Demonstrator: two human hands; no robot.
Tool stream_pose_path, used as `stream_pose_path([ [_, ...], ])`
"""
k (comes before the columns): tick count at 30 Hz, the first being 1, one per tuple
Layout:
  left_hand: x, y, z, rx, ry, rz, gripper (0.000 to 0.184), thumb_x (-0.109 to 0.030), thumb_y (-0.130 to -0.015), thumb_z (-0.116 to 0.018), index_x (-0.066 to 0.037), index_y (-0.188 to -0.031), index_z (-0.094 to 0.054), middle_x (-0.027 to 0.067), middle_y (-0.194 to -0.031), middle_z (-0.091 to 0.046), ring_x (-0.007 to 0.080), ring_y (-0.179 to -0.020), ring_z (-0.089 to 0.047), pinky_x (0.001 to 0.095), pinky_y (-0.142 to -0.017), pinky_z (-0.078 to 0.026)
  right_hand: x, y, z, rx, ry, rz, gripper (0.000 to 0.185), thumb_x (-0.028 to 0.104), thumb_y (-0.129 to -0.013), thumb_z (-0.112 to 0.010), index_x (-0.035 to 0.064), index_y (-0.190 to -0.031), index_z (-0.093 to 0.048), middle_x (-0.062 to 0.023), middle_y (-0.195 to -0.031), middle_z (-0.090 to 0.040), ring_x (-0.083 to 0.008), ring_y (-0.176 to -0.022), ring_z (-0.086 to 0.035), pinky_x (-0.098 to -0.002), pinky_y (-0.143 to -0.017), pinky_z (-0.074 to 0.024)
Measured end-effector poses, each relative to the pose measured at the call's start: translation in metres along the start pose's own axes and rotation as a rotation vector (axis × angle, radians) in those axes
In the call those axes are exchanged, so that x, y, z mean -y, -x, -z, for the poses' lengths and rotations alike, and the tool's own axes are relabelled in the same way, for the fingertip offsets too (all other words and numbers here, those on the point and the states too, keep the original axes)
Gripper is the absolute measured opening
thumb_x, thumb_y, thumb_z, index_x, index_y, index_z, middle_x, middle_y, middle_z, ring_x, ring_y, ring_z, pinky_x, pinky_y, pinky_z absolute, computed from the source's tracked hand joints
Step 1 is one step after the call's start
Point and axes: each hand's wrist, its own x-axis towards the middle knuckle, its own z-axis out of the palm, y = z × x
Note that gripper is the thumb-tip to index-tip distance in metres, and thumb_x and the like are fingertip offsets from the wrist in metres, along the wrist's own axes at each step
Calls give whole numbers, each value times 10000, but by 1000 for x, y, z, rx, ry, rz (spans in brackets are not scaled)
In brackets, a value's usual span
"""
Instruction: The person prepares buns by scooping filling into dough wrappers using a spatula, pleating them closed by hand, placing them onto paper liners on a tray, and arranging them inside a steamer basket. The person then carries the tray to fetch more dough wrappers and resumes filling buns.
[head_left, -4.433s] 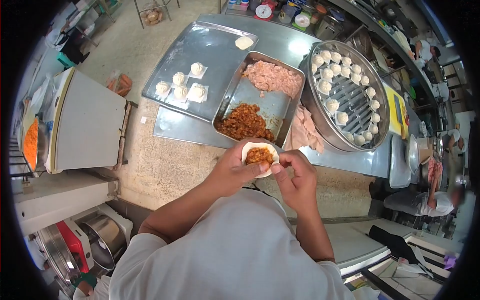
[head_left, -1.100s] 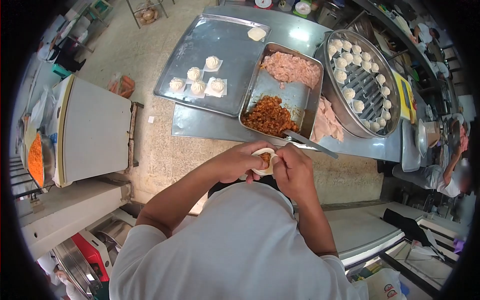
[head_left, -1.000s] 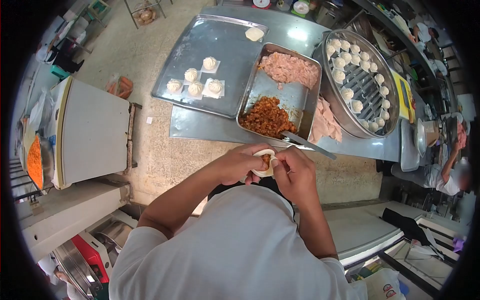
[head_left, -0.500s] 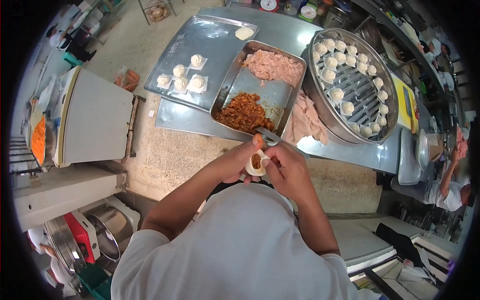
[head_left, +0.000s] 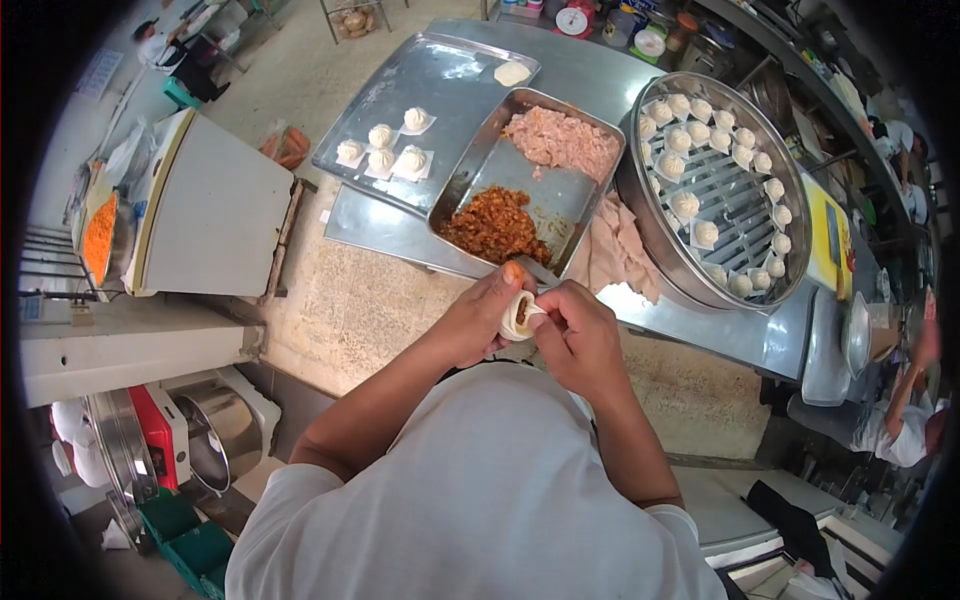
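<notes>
Between my hands is a filled bun, its white dough cupped round a reddish-brown filling that shows through the opening. My left hand wraps its outer side, thumb up by the opening. The fingers of my right hand pinch the dough's rim on the right. Just beyond lies a metal pan with red-brown chopped filling at its near end and pale pink minced meat at the far end. A flat metal utensil rests at the pan's near edge, partly hidden by my hands.
A large round steamer with several pleated buns stands right of the pan, a pink cloth between them. On the left, a metal tray carries several buns on paper and a dough disc. Another person is at far right.
The bun's opening has become narrower as my right fingers gather the rim. The camera view has shifted slightly; the pan, tray and steamer stay in place on the table.
</notes>
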Motion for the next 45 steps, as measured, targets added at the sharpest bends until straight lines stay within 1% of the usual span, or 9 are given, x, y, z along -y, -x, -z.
stream_pose_path([
  [15,-26,-5,105,216,-62,126,595,-652,-1010,-382,-88,-985,-571,-1,-794,-566,65,-620,-510,227,-481,-378,28,-38,-83,-137,19,-203,94,32,-853,-687,17,-898,-607,-87,-763,-593,-195,-603,-582,-326,-559,-464],
  [21,-36,1,134,275,-133,-52,643,-708,-958,-428,-83,-1025,-565,-16,-798,-529,57,-621,-501,220,-478,-390,43,-47,-115,-186,-6,-248,80,16,-854,-680,19,-900,-614,-94,-755,-596,-195,-612,-591,-324,-567,-472],
  [24,-52,3,139,336,-183,194,639,-716,-939,-461,-88,-1012,-552,-23,-834,-519,47,-639,-481,220,-488,-381,41,-51,-117,-169,33,-232,80,5,-853,-674,19,-904,-615,-100,-758,-603,-202,-613,-597,-328,-571,-476],
  [29,-36,-1,136,261,-316,-401,508,-561,-1033,-444,-77,-945,-571,-28,-762,-525,52,-636,-491,229,-528,-395,45,-54,-110,-162,96,-249,80,16,-862,-667,17,-918,-609,-104,-757,-608,-215,-619,-607,-339,-582,-483],
  [32,-33,-3,136,324,-158,-11,660,-723,-936,-452,-75,-1020,-547,-3,-794,-543,55,-568,-488,219,-451,-369,47,-47,-108,-162,-77,-289,82,28,-868,-666,13,-914,-600,-119,-752,-609,-236,-628,-621,-353,-590,-487],
  [36,-26,-8,106,263,-189,-160,656,-724,-938,-445,-78,-986,-546,-3,-781,-543,55,-558,-493,211,-451,-376,33,-38,-81,-102,49,-247,76,36,-879,-660,15,-899,-590,-128,-762,-609,-270,-633,-614,-370,-593,-484],
  [39,-15,-16,83,31,-440,-649,678,-739,-946,-392,-80,-964,-549,5,-758,-555,66,-511,-510,222,-409,-381,29,-36,-61,-110,74,-138,78,40,-884,-657,17,-897,-584,-134,-787,-606,-295,-658,-609,-381,-604,-481],
  [41,-30,-3,73,168,-167,-88,608,-642,-1012,-379,-70,-963,-580,15,-671,-549,80,-518,-520,240,-395,-378,29,-32,-49,-109,37,-75,79,43,-887,-654,18,-899,-581,-138,-803,-604,-308,-676,-607,-389,-614,-480],
  [45,-27,-10,37,62,-113,40,665,-682,-1001,-324,-65,-946,-565,29,-660,-547,107,-494,-535,247,-363,-376,15,-24,-20,-15,23,-62,81,43,-896,-646,19,-926,-574,-149,-820,-587,-330,-724,-602,-412,-649,-478],
])
